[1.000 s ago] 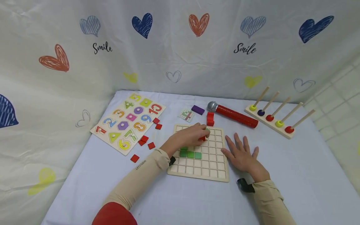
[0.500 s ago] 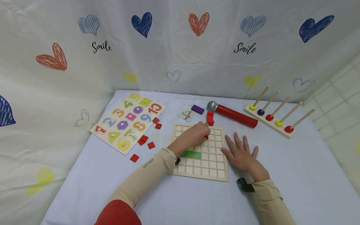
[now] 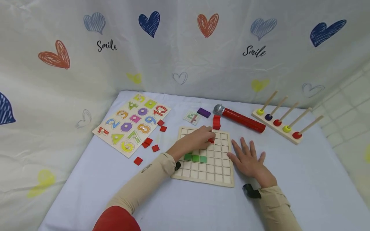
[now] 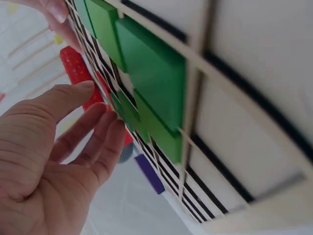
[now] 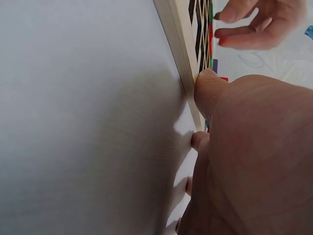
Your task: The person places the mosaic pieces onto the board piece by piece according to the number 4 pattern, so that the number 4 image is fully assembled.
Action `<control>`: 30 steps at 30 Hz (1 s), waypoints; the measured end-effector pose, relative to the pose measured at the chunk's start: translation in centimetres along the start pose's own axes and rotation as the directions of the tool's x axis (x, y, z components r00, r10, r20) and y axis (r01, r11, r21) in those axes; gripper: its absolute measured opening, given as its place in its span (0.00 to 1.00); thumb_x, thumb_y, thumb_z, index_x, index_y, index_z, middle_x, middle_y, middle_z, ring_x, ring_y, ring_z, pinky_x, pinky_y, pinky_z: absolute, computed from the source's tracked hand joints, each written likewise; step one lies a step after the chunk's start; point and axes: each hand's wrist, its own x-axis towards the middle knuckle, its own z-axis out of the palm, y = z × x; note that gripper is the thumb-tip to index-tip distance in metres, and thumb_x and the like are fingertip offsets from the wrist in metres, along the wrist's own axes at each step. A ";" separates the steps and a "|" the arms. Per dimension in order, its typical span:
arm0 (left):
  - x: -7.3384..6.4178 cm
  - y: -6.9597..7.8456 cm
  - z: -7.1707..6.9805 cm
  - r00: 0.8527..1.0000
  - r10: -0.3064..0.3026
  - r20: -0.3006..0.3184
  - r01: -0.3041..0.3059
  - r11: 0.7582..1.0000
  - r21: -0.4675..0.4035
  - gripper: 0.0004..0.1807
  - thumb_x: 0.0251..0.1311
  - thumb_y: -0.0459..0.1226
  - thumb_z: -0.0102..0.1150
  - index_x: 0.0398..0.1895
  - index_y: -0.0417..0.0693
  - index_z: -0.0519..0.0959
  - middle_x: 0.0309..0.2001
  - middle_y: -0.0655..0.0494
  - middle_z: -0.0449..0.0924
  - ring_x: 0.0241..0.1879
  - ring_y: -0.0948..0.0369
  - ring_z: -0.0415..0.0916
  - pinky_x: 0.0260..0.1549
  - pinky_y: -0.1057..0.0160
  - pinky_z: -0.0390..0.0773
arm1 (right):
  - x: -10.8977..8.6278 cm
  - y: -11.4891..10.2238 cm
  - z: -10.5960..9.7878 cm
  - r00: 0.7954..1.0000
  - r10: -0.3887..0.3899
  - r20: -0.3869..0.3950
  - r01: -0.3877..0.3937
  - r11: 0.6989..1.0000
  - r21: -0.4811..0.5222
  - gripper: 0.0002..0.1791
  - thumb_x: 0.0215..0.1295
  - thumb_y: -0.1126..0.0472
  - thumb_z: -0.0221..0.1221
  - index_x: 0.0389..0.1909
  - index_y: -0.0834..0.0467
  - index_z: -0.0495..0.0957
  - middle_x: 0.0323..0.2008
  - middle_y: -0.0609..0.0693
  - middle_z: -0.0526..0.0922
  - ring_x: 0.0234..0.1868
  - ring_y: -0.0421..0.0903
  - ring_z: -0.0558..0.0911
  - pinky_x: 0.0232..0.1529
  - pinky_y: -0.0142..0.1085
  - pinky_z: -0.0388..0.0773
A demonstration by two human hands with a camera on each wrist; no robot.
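Hovering over the grid board [image 3: 202, 182], the left hand [image 3: 197, 140] has its thumb and bent fingers parted, gripping nothing, with the red tile [image 3: 212, 140] just under its fingertips, near the board's far edge. The right hand [image 3: 249, 162], fingers spread, rests farther off, thumb against the board's right edge. Glossy and flat, the tile is partly hidden.

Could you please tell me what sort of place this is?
Probably a children's play or learning corner, judging by the number puzzle, wooden grid board and peg stacker on the white cloth.
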 end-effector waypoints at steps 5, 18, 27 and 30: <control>-1.5 -1.1 -0.5 0.999 0.005 -0.050 -0.005 1.000 -0.002 0.12 0.76 0.35 0.61 0.58 0.51 0.85 0.55 0.53 0.81 0.52 0.56 0.74 0.56 0.60 0.78 | -0.1 0.3 -0.2 1.000 -0.003 -0.013 0.003 1.000 0.000 0.59 0.68 0.14 0.33 0.88 0.47 0.40 0.87 0.63 0.26 0.83 0.74 0.21 0.65 0.80 0.08; -5.7 -4.0 -2.2 0.981 -0.189 -0.039 0.189 0.982 -0.011 0.12 0.76 0.36 0.62 0.59 0.53 0.84 0.58 0.52 0.82 0.57 0.53 0.75 0.60 0.52 0.78 | -0.5 0.3 -0.3 1.000 -0.013 -0.008 0.013 1.000 0.023 0.59 0.68 0.14 0.34 0.88 0.47 0.40 0.87 0.62 0.26 0.84 0.73 0.21 0.66 0.80 0.08; -9.9 -7.0 -4.2 0.920 -0.391 0.005 0.391 0.920 0.013 0.19 0.74 0.29 0.60 0.65 0.48 0.80 0.61 0.46 0.77 0.59 0.47 0.71 0.62 0.45 0.77 | -0.4 0.1 -0.3 1.000 0.004 -0.004 -0.004 1.000 0.004 0.58 0.69 0.15 0.34 0.88 0.48 0.40 0.87 0.62 0.26 0.84 0.73 0.21 0.67 0.79 0.08; -11.0 -7.8 -4.5 0.888 -0.460 0.021 0.460 0.888 0.003 0.17 0.76 0.29 0.56 0.63 0.48 0.80 0.59 0.46 0.76 0.59 0.47 0.71 0.61 0.46 0.77 | -0.6 0.0 -0.4 1.000 0.012 0.000 -0.012 1.000 0.000 0.58 0.70 0.16 0.35 0.88 0.48 0.40 0.87 0.62 0.26 0.84 0.73 0.21 0.67 0.79 0.08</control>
